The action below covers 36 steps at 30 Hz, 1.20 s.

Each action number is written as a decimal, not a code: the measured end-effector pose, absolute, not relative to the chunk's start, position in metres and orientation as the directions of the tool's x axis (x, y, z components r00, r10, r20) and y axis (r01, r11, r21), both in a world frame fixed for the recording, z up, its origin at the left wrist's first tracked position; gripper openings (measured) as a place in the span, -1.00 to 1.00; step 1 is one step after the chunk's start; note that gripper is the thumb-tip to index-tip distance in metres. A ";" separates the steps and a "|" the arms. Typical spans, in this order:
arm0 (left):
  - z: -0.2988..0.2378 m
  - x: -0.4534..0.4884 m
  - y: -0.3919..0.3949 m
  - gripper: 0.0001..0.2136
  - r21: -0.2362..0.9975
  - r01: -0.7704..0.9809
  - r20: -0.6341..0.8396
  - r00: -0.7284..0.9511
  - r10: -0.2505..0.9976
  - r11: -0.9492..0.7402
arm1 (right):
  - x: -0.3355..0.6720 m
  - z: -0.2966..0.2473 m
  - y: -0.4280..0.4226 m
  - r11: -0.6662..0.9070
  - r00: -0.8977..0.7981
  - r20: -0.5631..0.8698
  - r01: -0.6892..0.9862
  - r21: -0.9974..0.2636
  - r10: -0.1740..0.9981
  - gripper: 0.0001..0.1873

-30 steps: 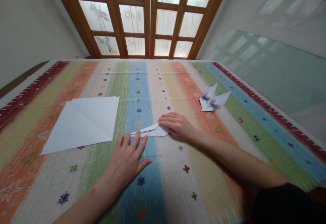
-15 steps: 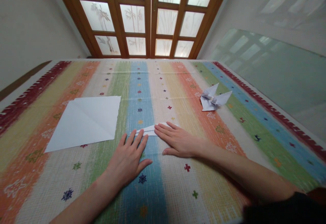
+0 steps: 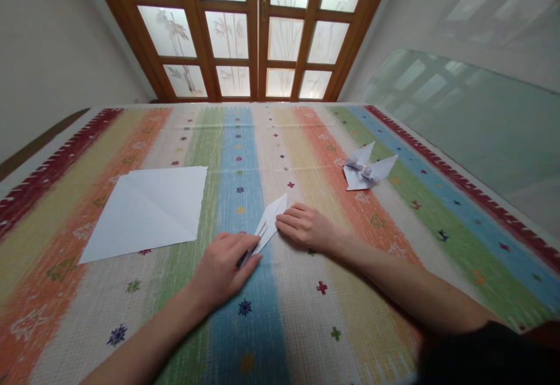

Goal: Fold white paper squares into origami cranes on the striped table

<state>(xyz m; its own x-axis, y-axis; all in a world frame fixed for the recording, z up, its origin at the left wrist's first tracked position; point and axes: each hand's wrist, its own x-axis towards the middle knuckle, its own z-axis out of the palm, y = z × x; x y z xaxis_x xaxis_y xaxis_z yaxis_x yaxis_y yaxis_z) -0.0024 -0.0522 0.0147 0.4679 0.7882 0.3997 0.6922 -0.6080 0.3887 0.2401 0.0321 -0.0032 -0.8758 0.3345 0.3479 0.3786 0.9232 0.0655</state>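
The lower part of the view is filled by a striped tablecloth [image 3: 319, 326], printed with small snowflakes, crosses and trees; clock directions are counted from the folded paper [image 3: 275, 213] near its middle. At 12 o'clock, beyond the far edge, a wooden door [image 3: 252, 35] is seen, its 2 halves fitted with frosted panes, 12 of them in view. At 2 o'clock, beyond the cloth's edge, a pale green panel [image 3: 441, 128] is marked by bright reflections.

A white sheet [image 3: 149, 216] is laid flat at 9 o'clock, crossed by a faint slanting crease and bounded by a slightly ragged side at its 3 o'clock. At 8 o'clock is the left hand [image 3: 223, 262], its thumb and forefinger brought almost together, with the near end of the folded paper pinched between them. At 3 o'clock is the right hand [image 3: 306, 227], its fingers bent and held side by side, the tips touching the paper's edge; its thumb is hidden, so whether the edge is gripped cannot be told.

A white paper figure with 2 pointed flaps is set at 2 o'clock, well apart from both hands. The narrow folded paper is pointed toward 1 o'clock, its near end partly covered.
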 end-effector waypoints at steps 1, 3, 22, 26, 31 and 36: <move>0.013 -0.003 -0.047 -0.76 0.418 0.710 0.395 0.421 0.817 -0.567 | 0.241 -0.003 0.034 0.926 -0.875 0.355 0.373 0.064 0.328 -0.70; 0.010 -0.002 -0.037 -0.76 0.400 0.754 0.377 0.383 0.843 -0.521 | 0.240 -0.003 0.035 0.921 -0.859 0.390 0.384 0.059 0.333 -0.73; 0.015 0.050 -0.009 -0.76 0.750 0.597 0.208 0.196 0.958 -0.285 | 0.226 0.004 0.015 0.389 -0.312 0.241 0.619 -0.682 0.919 -0.82; 0.011 0.055 -0.008 -0.64 0.956 0.277 0.075 0.077 0.994 -0.093 | 0.220 0.001 0.014 0.297 -0.259 0.190 0.477 -0.828 0.947 -0.83; 0.010 0.049 0.001 -0.57 0.992 -0.117 -0.041 -0.015 0.999 0.039 | 0.211 0.004 0.024 0.042 -0.071 0.039 0.041 -0.998 0.997 -0.64; 0.010 0.040 0.009 -0.49 0.943 -0.327 -0.105 -0.116 0.988 0.062 | 0.190 0.008 0.032 -0.138 -0.223 -0.100 -0.164 -0.977 0.970 -0.69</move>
